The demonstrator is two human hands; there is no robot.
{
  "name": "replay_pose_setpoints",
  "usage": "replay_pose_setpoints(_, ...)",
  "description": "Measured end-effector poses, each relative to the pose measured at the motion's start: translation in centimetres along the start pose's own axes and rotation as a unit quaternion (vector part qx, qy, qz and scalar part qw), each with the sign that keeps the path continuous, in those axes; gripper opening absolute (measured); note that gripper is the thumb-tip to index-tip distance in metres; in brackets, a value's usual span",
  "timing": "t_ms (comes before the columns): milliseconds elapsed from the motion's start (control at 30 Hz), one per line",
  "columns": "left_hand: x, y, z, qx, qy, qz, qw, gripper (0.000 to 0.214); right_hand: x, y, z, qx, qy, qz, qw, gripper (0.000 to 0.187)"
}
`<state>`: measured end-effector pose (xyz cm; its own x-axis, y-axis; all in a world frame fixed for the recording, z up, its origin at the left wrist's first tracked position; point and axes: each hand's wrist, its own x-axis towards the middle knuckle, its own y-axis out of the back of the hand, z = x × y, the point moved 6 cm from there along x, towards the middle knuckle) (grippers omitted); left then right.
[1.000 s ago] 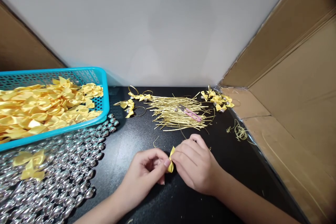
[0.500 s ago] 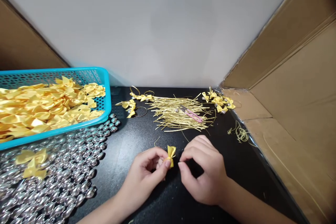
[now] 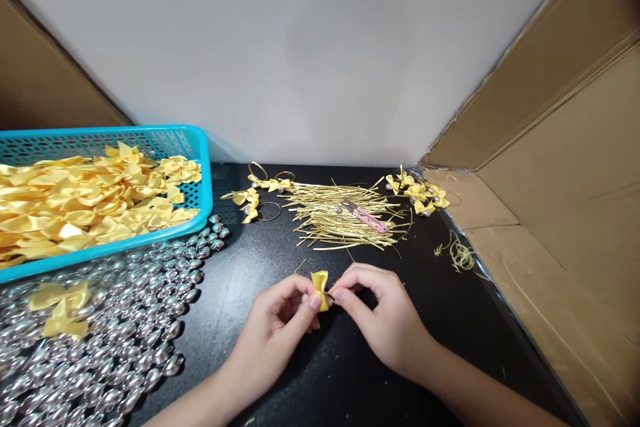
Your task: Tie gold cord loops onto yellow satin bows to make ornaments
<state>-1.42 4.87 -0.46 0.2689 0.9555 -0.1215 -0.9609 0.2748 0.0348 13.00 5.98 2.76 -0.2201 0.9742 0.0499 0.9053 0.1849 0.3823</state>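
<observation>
Near the front middle of the black table, my left hand pinches a yellow satin bow between thumb and fingers. The bow stands roughly on end, its loops up and down. My right hand is close against its right side, with thumb and forefinger pinched on a thin strand at the knot. What the strand is made of, I cannot make out. Just beyond my hands lies a bundle of gold ties, with pink-handled thread snips and a silver bead on top.
On the left, a turquoise basket holds many yellow bows. Silver beads spread in front of it, two loose bows among them. Bows with beads lie back right, others back left. Tangled gold thread sits near cardboard.
My right hand has moved left to the bow, closing the gap between them. My left hand and the bow have shifted slightly left and up.
</observation>
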Motion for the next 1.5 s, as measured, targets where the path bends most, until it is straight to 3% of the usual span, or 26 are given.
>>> replay_pose_setpoints(233, 0.0, -0.1, -0.2, 0.0, 0.009, -0.002, 1.0, 0.02, 0.1, -0.3, 0.1, 0.084, -0.017, -0.021, 0.996, 0.004)
replay_pose_setpoints(367, -0.2, -0.3, -0.1, 0.015, -0.002, 0.005, 1.0, 0.02, 0.3, -0.3, 0.2, 0.068, -0.01, -0.027, 0.997, 0.013)
replay_pose_setpoints(500, -0.3, -0.2, -0.1, 0.013, -0.003, 0.007, 1.0, 0.021, 0.8, -0.5, 0.9, 0.094, -0.042, -0.078, 0.992, 0.011)
replay_pose_setpoints(667, -0.3, -0.3, -0.7, -0.06, 0.033, -0.025, 0.997, 0.023, 1.0, -1.1, 1.1, 0.154, -0.042, -0.154, 0.975, 0.011)
replay_pose_setpoints(833, -0.4, -1.0, -0.8, -0.063, 0.05, -0.078, 0.994, 0.022, 1.1, -0.7, 1.2, 0.1, -0.031, -0.13, 0.986, 0.011)
replay_pose_setpoints(933, -0.3, -0.8, -0.8, -0.028, 0.049, -0.048, 0.997, 0.022, 1.3, 0.8, 0.4, 0.066, 0.009, -0.076, 0.995, 0.008)
replay_pose_setpoints(1000, -0.1, -0.4, -0.7, -0.02, 0.044, -0.011, 0.999, 0.022, 1.3, 2.1, -1.0, 0.001, 0.089, -0.026, 0.996, 0.013)
replay_pose_setpoints(1100, -0.1, -0.3, -0.5, -0.011, 0.04, 0.004, 0.999, 0.021, 0.4, 2.1, -3.3, -0.159, 0.25, -0.029, 0.955, 0.016)
replay_pose_setpoints(1167, -0.1, -0.4, -0.4, 0.002, 0.036, -0.002, 0.999, 0.022, -0.3, 1.2, -3.7, -0.254, 0.308, -0.06, 0.915, 0.014)
replay_pose_setpoints(1267, -0.2, -0.5, -0.2, 0.023, 0.025, -0.01, 0.999, 0.024, -0.6, 0.3, -3.3, -0.308, 0.323, -0.095, 0.89, 0.011)
replay_pose_setpoints(1500, -0.2, -0.6, -0.1, 0.051, -0.008, -0.022, 0.998, 0.018, -0.2, 0.7, -3.4, -0.291, 0.305, -0.066, 0.904, 0.011)
